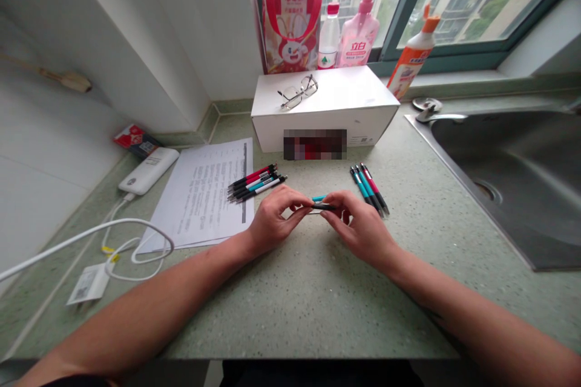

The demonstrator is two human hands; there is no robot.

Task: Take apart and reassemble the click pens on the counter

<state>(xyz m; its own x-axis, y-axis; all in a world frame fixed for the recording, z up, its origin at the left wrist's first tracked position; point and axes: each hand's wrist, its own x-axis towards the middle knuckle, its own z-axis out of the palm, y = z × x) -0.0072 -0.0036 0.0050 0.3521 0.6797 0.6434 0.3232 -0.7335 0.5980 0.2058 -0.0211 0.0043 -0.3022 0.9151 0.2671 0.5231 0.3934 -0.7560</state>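
Observation:
Over the middle of the counter, my left hand (280,211) and my right hand (358,221) meet with fingertips pinched. Between them runs the dark grip section of a pen (324,207), one end at each hand. Just behind it shows a short teal pen barrel (319,198); whether it lies on the counter or in my right fingers, I cannot tell. A thin pale strip beneath is too small to name. Several pens (256,183), red, teal and white with black grips, lie left on the paper's edge. To the right sit several teal and red pens (368,188) side by side.
Behind my hands stands a white box (324,94) with glasses (298,94) on top. Printed sheets (195,193), a white power bank (149,170), a cable (131,224) and a charger (89,283) lie left. A steel sink (517,193) is at right; bottles (358,36) stand behind.

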